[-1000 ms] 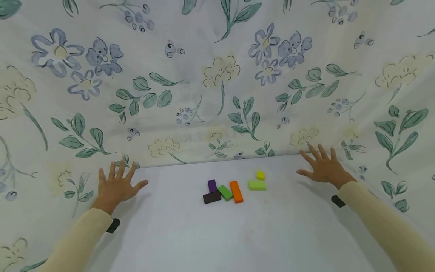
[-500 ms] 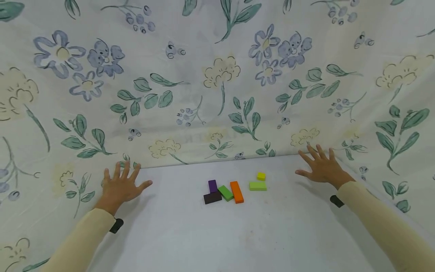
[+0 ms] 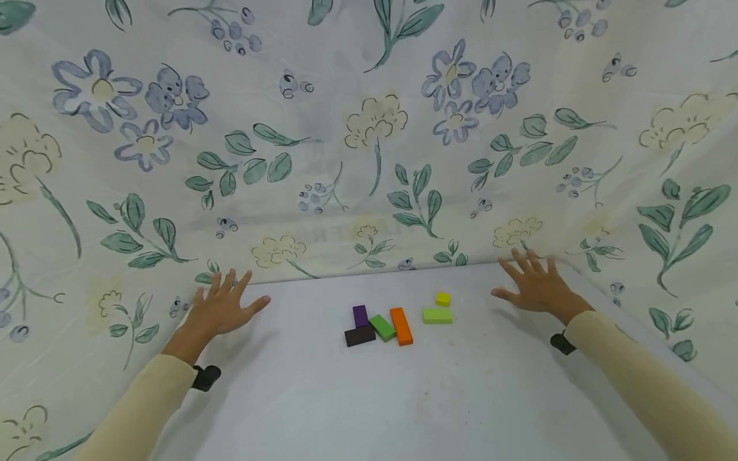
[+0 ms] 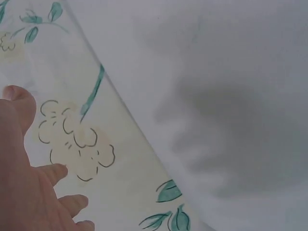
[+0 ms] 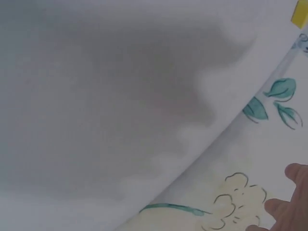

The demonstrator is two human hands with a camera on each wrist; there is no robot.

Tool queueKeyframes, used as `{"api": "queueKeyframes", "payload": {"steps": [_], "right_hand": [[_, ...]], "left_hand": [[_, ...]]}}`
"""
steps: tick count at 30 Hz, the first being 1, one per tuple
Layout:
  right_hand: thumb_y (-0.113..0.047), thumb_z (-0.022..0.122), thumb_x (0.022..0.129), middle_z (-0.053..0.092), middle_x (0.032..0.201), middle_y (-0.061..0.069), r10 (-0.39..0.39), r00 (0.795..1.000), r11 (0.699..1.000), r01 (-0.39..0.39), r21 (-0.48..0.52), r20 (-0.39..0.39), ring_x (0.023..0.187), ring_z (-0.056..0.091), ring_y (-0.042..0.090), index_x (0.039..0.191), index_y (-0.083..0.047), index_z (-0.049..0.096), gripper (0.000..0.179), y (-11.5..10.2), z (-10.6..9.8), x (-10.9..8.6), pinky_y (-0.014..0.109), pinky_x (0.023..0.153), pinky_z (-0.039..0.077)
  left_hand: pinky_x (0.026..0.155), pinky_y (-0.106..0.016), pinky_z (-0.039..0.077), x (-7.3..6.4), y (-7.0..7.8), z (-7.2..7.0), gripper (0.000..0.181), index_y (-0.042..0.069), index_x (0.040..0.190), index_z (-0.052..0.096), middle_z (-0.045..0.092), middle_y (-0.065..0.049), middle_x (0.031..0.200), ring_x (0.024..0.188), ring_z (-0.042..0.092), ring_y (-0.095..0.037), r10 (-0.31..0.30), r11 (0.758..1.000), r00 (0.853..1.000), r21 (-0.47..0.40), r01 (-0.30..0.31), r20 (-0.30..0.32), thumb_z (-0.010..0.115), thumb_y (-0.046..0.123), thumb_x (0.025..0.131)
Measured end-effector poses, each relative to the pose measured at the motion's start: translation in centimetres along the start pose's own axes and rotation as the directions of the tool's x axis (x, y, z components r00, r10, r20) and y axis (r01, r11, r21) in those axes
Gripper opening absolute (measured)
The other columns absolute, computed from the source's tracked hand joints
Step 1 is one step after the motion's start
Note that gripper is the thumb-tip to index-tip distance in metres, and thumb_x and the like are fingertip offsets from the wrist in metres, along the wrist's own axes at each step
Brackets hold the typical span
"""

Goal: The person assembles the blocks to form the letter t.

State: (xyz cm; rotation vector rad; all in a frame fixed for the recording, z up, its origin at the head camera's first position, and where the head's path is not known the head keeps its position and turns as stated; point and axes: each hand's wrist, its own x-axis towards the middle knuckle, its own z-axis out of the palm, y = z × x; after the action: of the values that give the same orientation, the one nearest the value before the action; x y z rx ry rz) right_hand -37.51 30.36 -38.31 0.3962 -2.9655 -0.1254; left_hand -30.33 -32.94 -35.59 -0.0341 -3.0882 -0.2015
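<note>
My left hand (image 3: 221, 314) hovers over the left end of the white table, fingers spread and holding nothing. On the other side my right hand (image 3: 539, 288) is likewise spread above the table, with no object in it. Between them lie small coloured blocks: purple (image 3: 360, 315), dark brown (image 3: 360, 335), green (image 3: 382, 327), orange (image 3: 401, 326), light green (image 3: 437, 315) and yellow (image 3: 442, 298). The right hand is nearest the yellow and light green ones. In the right wrist view a corner of the yellow block (image 5: 300, 13) shows. Both wrist views catch fingers and hand shadows.
A white table (image 3: 323, 403) spreads below the hands. Behind it hangs a floral cloth (image 3: 323, 147) meeting the table's far edge, and it runs down both sides. Each wrist carries a small black device, such as the one on the left wrist (image 3: 206, 378).
My left hand has moved right, toward the blocks, and turned a little. The right hand has shifted slightly left. The blocks lie as before.
</note>
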Motion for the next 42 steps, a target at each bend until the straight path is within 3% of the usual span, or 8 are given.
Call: {"api": "queueKeyframes", "payload": {"steps": [6, 13, 19, 22, 27, 36, 42], "right_hand": [[-0.079, 0.034, 0.092, 0.019, 0.163, 0.025, -0.009, 1.000, 1.000, 0.009, 0.027, 0.001, 0.147, 0.015, 0.056, 0.158, -0.014, 0.028, 0.093, -1.2, -0.1, 0.2, 0.080, 0.110, 0.013], [-0.076, 0.037, 0.094, 0.024, 0.163, 0.023, -0.080, 0.997, 0.993, 0.081, 0.086, -0.017, 0.147, 0.023, 0.052, 0.157, -0.015, 0.031, 0.088, -3.8, 0.2, 0.7, 0.076, 0.111, 0.020], [-0.065, 0.053, 0.094, 0.035, 0.158, 0.023, -0.148, 0.983, 0.978, 0.162, 0.132, -0.110, 0.140, 0.038, 0.048, 0.154, -0.013, 0.036, 0.081, -5.6, -1.1, 0.5, 0.069, 0.108, 0.035], [-0.056, 0.062, 0.093, 0.040, 0.154, 0.023, -0.178, 0.975, 0.957, 0.202, 0.209, -0.130, 0.135, 0.045, 0.047, 0.153, -0.010, 0.036, 0.080, -6.2, -1.6, 0.3, 0.065, 0.104, 0.042], [-0.048, 0.067, 0.093, 0.042, 0.152, 0.021, -0.202, 0.974, 0.913, 0.225, 0.339, -0.100, 0.134, 0.046, 0.044, 0.152, -0.008, 0.037, 0.078, -7.1, -1.5, -0.3, 0.061, 0.105, 0.044], [-0.049, 0.069, 0.091, 0.046, 0.150, 0.020, -0.224, 0.973, 0.896, 0.231, 0.380, -0.062, 0.135, 0.047, 0.040, 0.149, -0.009, 0.042, 0.075, -8.1, -0.8, -0.9, 0.058, 0.107, 0.044], [-0.047, 0.071, 0.091, 0.047, 0.147, 0.019, -0.252, 0.965, 0.880, 0.257, 0.401, -0.064, 0.133, 0.049, 0.038, 0.146, -0.009, 0.045, 0.072, -9.2, -0.8, -0.5, 0.055, 0.105, 0.046]], "left_hand": [[0.112, -0.077, 0.000, -0.1, 2.3, -0.2, 0.100, 0.007, 0.159, 0.017, 0.008, -0.032, 0.162, 0.148, 0.000, -0.056, 0.028, 0.998, 1.000, -0.061, -0.028, 0.009, 0.035, 0.078, 0.092], [0.113, -0.077, 0.003, -1.2, 3.7, 0.7, 0.096, 0.005, 0.159, 0.018, 0.014, -0.031, 0.161, 0.148, 0.004, -0.055, 0.064, 0.994, 0.998, -0.086, -0.063, 0.007, 0.036, 0.074, 0.095], [0.114, -0.075, 0.008, -1.0, 5.5, 0.5, 0.093, 0.004, 0.158, 0.021, 0.018, -0.030, 0.162, 0.149, 0.007, -0.054, 0.114, 0.985, 0.993, -0.124, -0.115, -0.019, 0.034, 0.072, 0.096], [0.115, -0.073, 0.010, -0.6, 6.7, 0.8, 0.092, 0.006, 0.159, 0.020, 0.018, -0.026, 0.163, 0.150, 0.006, -0.052, 0.130, 0.982, 0.991, -0.137, -0.130, -0.009, 0.030, 0.073, 0.097], [0.115, -0.073, 0.012, -0.6, 8.8, 1.6, 0.088, 0.010, 0.160, 0.021, 0.019, -0.022, 0.164, 0.151, 0.007, -0.050, 0.153, 0.978, 0.988, -0.149, -0.148, 0.018, 0.029, 0.072, 0.098], [0.116, -0.071, 0.016, -0.7, 11.9, 2.3, 0.090, 0.013, 0.159, 0.024, 0.022, -0.018, 0.164, 0.152, 0.010, -0.046, 0.200, 0.968, 0.979, -0.162, -0.191, 0.041, 0.031, 0.076, 0.095], [0.119, -0.065, 0.018, -0.4, 13.2, 2.4, 0.084, 0.014, 0.158, 0.028, 0.026, -0.016, 0.164, 0.153, 0.013, -0.042, 0.251, 0.961, 0.967, -0.127, -0.246, 0.030, 0.044, 0.068, 0.096]]}}
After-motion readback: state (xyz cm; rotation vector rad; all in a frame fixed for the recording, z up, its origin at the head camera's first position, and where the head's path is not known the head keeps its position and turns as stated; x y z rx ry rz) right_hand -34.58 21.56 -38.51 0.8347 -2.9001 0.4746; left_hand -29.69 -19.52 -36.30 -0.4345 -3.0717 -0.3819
